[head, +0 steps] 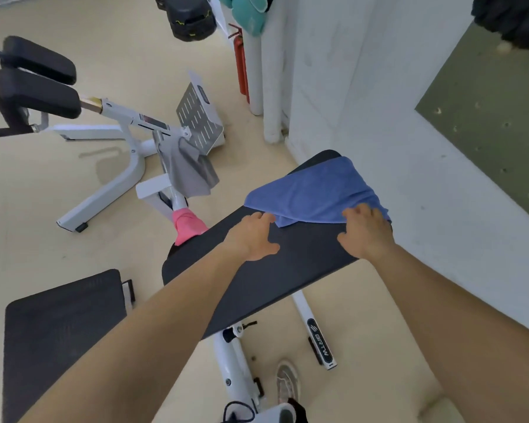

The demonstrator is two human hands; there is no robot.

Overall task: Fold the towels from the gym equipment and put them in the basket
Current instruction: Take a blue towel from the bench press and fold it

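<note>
A blue towel [315, 190] lies partly folded on the far half of a black padded bench [266, 270]. My left hand [254, 236] reaches its fingertips to the towel's near left corner. My right hand [364, 230] grips the towel's near right edge, fingers curled under the cloth. A grey towel [190, 169] hangs on the white machine frame to the left. A pink towel [187, 227] hangs just beyond the bench's left end. A teal towel [248, 10] hangs at the top by the white wall. No basket is in view.
A white back-extension machine [104, 132] with black pads stands on the beige floor at left. A second black pad [61, 337] is at lower left. A red fire extinguisher [242, 68] leans by the white wall. My shoe [287, 383] stands under the bench.
</note>
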